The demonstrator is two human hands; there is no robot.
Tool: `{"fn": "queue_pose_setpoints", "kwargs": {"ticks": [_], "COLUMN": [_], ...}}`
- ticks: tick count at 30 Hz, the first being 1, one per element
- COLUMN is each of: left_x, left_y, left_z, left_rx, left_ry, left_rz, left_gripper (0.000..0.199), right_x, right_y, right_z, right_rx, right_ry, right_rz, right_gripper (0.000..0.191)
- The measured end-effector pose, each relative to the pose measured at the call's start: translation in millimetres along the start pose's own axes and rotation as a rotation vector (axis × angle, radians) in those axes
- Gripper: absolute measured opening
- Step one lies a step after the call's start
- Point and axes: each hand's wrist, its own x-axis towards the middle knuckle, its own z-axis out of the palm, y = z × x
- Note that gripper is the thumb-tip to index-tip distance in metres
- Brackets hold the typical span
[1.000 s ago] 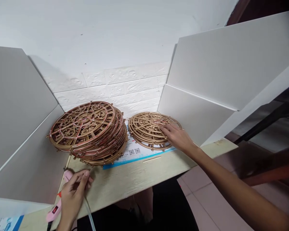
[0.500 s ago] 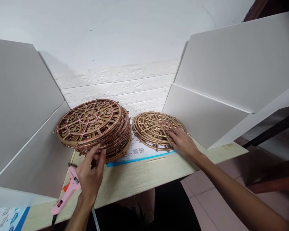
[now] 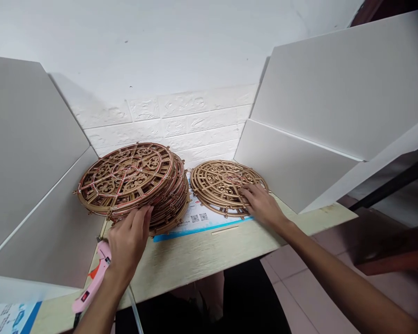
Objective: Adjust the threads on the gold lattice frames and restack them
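The left hand (image 3: 129,241), its grip unclear, touches the tall lattice-disc stack (image 3: 125,178), which could topple if nudged; the right hand (image 3: 261,204) rests fingers on the low stack (image 3: 219,183).

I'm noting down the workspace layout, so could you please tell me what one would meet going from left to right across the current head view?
Printed sheet → tall stack of openwork discs → low stack of openwork discs → black bar
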Motion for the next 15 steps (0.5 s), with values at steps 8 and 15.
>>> {"fn": "queue_pose_setpoints", "kwargs": {"ticks": [8,15], "left_x": [-1.4,-13.9], "left_y": [3.4,7.9], "left_z": [7.3,-16.0], "left_rx": [-0.189,-0.327], "left_ry": [0.072,0.163], "left_rz": [-0.283,-0.623], "left_gripper": [0.024,0.024], "right_x": [-0.7,-0.6], "right_y": [-1.6,-2.8], "right_z": [-1.6,-1.5], "right_rx": [0.000,0.004], "right_ry": [-0.004,-0.002], "right_rz": [0.011,0.026], "right_gripper": [0.024,0.024]}}
